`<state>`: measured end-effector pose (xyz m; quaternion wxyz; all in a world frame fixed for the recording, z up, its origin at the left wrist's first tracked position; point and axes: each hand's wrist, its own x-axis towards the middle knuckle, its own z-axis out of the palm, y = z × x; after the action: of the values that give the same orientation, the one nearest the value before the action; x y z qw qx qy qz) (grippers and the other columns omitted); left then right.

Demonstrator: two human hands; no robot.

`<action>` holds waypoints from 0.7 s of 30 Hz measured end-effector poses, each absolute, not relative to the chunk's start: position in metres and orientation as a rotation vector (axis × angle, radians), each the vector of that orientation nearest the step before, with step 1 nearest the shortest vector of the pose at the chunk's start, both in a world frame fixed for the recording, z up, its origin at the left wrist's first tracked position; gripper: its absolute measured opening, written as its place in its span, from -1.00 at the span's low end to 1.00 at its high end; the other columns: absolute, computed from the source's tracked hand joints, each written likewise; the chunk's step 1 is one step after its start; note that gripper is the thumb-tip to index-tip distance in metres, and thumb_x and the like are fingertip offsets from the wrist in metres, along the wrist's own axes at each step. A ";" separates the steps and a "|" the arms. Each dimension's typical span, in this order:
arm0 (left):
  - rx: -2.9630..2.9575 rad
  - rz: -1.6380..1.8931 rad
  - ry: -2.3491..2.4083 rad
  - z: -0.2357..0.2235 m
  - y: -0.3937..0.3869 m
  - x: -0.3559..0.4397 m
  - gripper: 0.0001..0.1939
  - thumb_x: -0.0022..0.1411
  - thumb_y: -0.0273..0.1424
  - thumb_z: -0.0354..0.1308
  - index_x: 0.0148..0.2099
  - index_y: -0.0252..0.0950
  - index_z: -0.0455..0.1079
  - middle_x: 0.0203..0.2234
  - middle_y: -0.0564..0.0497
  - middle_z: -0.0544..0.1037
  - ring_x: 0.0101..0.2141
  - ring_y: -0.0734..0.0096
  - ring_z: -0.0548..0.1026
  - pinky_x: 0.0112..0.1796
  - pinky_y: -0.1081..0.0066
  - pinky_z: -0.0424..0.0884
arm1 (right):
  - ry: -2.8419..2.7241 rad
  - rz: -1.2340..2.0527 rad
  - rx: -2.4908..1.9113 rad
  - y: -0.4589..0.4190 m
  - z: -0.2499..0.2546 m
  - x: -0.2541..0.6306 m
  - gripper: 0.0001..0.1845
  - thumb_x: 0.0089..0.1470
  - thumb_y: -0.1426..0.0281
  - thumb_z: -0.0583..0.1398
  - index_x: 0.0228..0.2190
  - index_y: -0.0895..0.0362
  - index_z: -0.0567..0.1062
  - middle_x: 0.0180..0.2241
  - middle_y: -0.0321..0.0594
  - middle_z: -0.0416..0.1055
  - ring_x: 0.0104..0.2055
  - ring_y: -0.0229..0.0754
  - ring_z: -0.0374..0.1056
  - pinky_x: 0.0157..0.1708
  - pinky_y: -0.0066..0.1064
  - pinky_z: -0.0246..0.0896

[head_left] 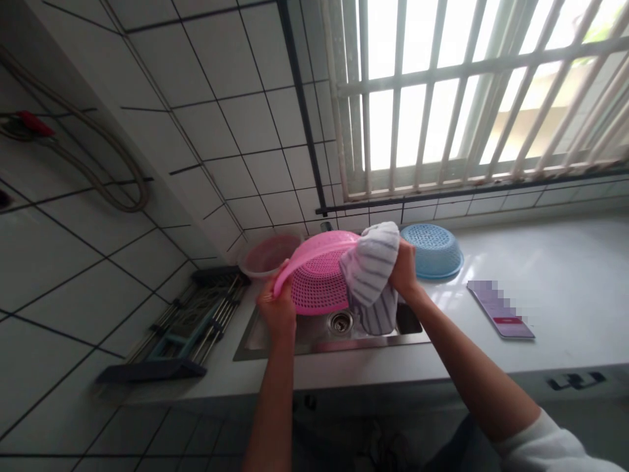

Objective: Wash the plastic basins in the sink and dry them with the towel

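Observation:
A pink plastic colander point(319, 288) is held tilted above the metal sink point(314, 346), its holed inside facing me. My left hand point(278, 305) grips its left rim, fingers closed around the edge. On the right side, my right hand point(405, 269) is closed on a white and grey striped cloth point(376, 262). The cloth lies over the colander's right rim and hangs down on the near side, hiding that part of the colander. Below, the sink's drain point(340, 321) shows between the colander and the cloth.
Behind the sink's left side stands a translucent pinkish basin point(270, 255). A blue colander point(432, 252) rests upside down on the counter point(555, 262) to the right, near a purple packet point(498, 311). At the left lies a folded rack point(187, 328). A barred window point(442, 85) is ahead.

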<state>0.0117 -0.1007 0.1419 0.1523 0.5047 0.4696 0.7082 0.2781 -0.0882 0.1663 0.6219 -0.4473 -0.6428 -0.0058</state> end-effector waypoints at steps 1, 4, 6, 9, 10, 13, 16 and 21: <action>1.361 2.040 1.349 0.135 -0.098 0.009 -0.63 0.28 -0.21 0.31 0.06 -0.28 0.62 -0.05 -0.13 0.71 -0.02 0.13 0.66 0.10 0.05 0.55 | -1.404 0.043 -1.045 -0.085 0.161 0.282 -0.73 0.22 0.35 0.20 -0.53 0.12 0.43 -0.51 -0.29 0.35 -0.45 -0.20 0.18 -0.43 -0.38 0.09; 1.447 1.887 1.454 0.123 -0.095 0.003 -0.58 0.29 -0.14 0.31 0.07 -0.30 0.60 -0.08 -0.17 0.71 -0.05 0.11 0.66 0.09 0.05 0.54 | -1.412 0.068 -1.085 -0.083 0.153 0.287 -0.72 0.24 0.39 0.17 -0.52 0.13 0.46 -0.48 -0.27 0.38 -0.45 -0.21 0.20 -0.43 -0.39 0.08; 1.676 1.772 1.538 0.128 -0.099 0.004 -0.55 0.27 -0.18 0.34 0.15 -0.25 0.57 0.02 -0.17 0.68 0.04 0.08 0.63 0.17 0.03 0.48 | -1.564 -0.036 -1.101 -0.088 0.156 0.285 -0.77 0.25 0.45 0.17 -0.46 0.13 0.51 -0.38 -0.19 0.47 -0.35 -0.16 0.30 -0.36 -0.37 0.14; 2.071 1.621 1.512 0.153 -0.107 0.015 -0.40 0.22 -0.33 0.38 0.30 -0.11 0.48 0.22 -0.11 0.56 0.24 0.04 0.50 0.32 0.05 0.32 | -1.846 -0.255 -1.083 -0.097 0.170 0.272 -0.76 0.25 0.54 0.17 -0.44 0.11 0.53 -0.33 -0.14 0.50 -0.25 -0.10 0.33 -0.28 -0.33 0.18; 2.177 1.548 1.463 0.162 -0.108 0.022 -0.39 0.21 -0.37 0.38 0.31 -0.08 0.47 0.24 -0.07 0.54 0.26 0.04 0.48 0.33 0.07 0.31 | -1.926 -0.312 -1.055 -0.100 0.175 0.267 -0.76 0.24 0.57 0.16 -0.43 0.11 0.53 -0.33 -0.14 0.51 -0.24 -0.09 0.33 -0.26 -0.32 0.19; 2.296 1.413 1.346 0.179 -0.110 0.038 -0.52 0.27 -0.44 0.26 0.22 -0.05 0.56 0.17 0.01 0.61 0.22 0.07 0.52 0.30 0.10 0.38 | -2.041 -0.382 -0.988 -0.107 0.187 0.253 -0.79 0.20 0.60 0.17 -0.37 0.11 0.54 -0.30 -0.15 0.51 -0.23 -0.10 0.32 -0.25 -0.32 0.19; 2.159 1.525 1.323 0.177 -0.110 0.042 -0.57 0.27 -0.47 0.21 0.14 -0.08 0.62 0.12 0.01 0.64 0.18 0.09 0.56 0.28 0.08 0.40 | -1.983 -0.358 -1.004 -0.110 0.190 0.254 -0.83 0.17 0.58 0.19 -0.37 0.10 0.53 -0.30 -0.15 0.51 -0.23 -0.09 0.32 -0.26 -0.32 0.20; 1.579 1.816 1.272 0.157 -0.102 0.022 -0.66 0.22 -0.36 0.33 0.05 -0.22 0.64 -0.01 -0.09 0.71 0.07 0.09 0.64 0.21 0.00 0.48 | -1.629 -0.128 -1.003 -0.103 0.182 0.281 -0.88 0.15 0.50 0.21 -0.42 0.10 0.50 -0.32 -0.16 0.51 -0.29 -0.12 0.34 -0.27 -0.31 0.27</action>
<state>0.0221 -0.1020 0.1572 0.2081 0.5675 0.4570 0.6525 0.2806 -0.1025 0.1821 0.5745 -0.4280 -0.6955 -0.0545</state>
